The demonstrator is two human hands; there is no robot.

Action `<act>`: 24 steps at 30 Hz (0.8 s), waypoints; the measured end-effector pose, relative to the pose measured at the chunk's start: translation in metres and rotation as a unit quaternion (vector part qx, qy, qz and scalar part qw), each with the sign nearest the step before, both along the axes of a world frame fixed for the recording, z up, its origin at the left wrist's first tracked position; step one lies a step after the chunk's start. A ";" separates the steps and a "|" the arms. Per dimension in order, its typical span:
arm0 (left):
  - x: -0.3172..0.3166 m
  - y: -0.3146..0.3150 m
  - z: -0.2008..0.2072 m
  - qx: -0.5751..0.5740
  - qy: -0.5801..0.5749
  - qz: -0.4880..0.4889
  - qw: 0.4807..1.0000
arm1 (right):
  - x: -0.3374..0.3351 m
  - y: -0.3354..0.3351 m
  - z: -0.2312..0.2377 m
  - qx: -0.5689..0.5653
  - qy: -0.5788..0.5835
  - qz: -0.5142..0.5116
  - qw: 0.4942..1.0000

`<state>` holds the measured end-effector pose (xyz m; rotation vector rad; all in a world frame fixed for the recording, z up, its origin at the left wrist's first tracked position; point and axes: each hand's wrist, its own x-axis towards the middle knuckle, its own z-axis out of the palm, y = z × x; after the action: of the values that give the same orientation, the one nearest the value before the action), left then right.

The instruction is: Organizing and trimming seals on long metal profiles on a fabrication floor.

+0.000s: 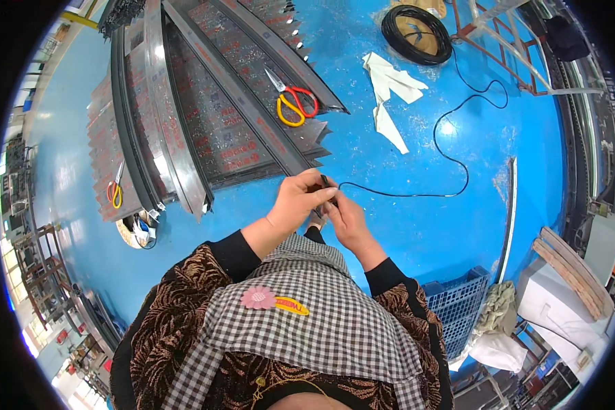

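Note:
My left hand [295, 203] and my right hand [349, 220] meet in front of my apron, fingers closed and pinched together. Between them is a short dark piece at the end of a thin black cord [417, 196]; the fingers hide most of it. From my hands the cord winds across the blue floor to a black coil [391, 31] at the far right. Just beyond my left hand ends a long dark profile strip [242, 96]. Scissors with red and yellow handles [292, 109] lie open on the strips.
More long strips [167, 116] lie on printed film sheets [229, 137] at the left. A second pair of scissors [117, 194] and a roll [135, 230] are near their left end. White scraps [389, 85] lie on the floor. A blue crate [458, 307] stands at my right, by a metal rack [506, 41] farther off.

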<state>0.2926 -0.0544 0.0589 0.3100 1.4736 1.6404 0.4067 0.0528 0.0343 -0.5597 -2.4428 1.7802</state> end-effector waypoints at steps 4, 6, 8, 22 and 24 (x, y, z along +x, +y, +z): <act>0.020 0.004 0.002 0.002 0.113 -0.008 0.994 | 0.017 -0.001 0.003 -0.032 0.067 -0.045 0.996; 0.026 0.006 0.009 0.003 0.132 -0.020 0.991 | 0.024 -0.002 0.000 -0.021 0.102 -0.070 0.992; 0.031 0.007 0.013 0.003 0.142 -0.031 0.989 | 0.030 -0.002 0.000 -0.015 0.120 -0.087 0.989; -0.094 -0.015 -0.055 -0.225 0.632 -0.213 0.711 | 0.314 -0.016 -0.153 0.160 -0.504 -0.057 0.847; -0.111 -0.021 -0.073 -0.237 0.661 -0.249 0.666 | 0.256 -0.035 -0.138 0.081 -0.434 -0.128 0.888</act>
<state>0.1820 -0.0751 -0.0143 1.6694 2.4110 0.3167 0.6632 0.0181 -0.1040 -1.8895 -2.7448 1.3520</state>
